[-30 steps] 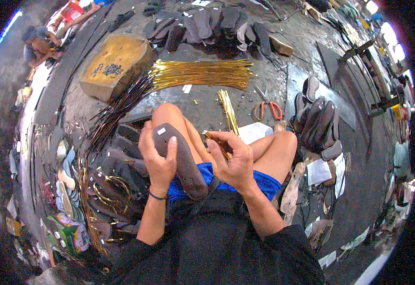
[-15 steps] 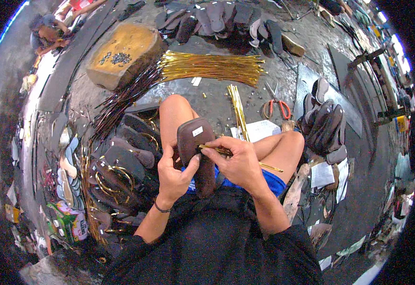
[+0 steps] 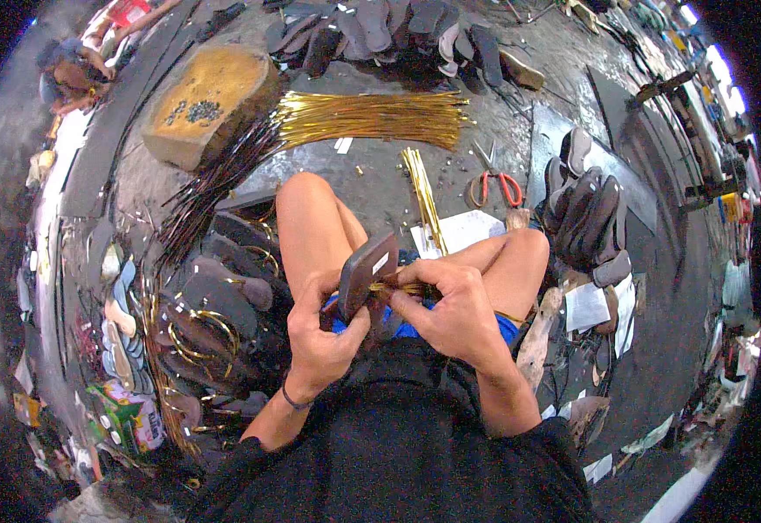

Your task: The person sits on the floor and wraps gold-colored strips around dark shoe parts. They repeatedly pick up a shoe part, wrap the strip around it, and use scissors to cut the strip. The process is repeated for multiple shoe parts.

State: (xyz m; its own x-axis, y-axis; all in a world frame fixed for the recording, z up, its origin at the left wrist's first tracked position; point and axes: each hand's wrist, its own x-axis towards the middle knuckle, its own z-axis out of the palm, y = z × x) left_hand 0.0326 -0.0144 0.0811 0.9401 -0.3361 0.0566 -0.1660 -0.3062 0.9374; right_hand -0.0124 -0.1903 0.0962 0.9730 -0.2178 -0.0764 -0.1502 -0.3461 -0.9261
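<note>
Golden strips [image 3: 378, 286] are being pinched by the right hand [image 3: 452, 301] at the brown sandal sole [image 3: 359, 277], which the left hand [image 3: 324, 338] is gripping; probably threading, this is requiring careful alignment.

The dark brown, round-ended shoe sole [image 3: 366, 274] now tilts, its face turned right; the right hand [image 3: 450, 305], earlier apart, holds thin, shiny gold strips [image 3: 408, 288] at that face.
</note>
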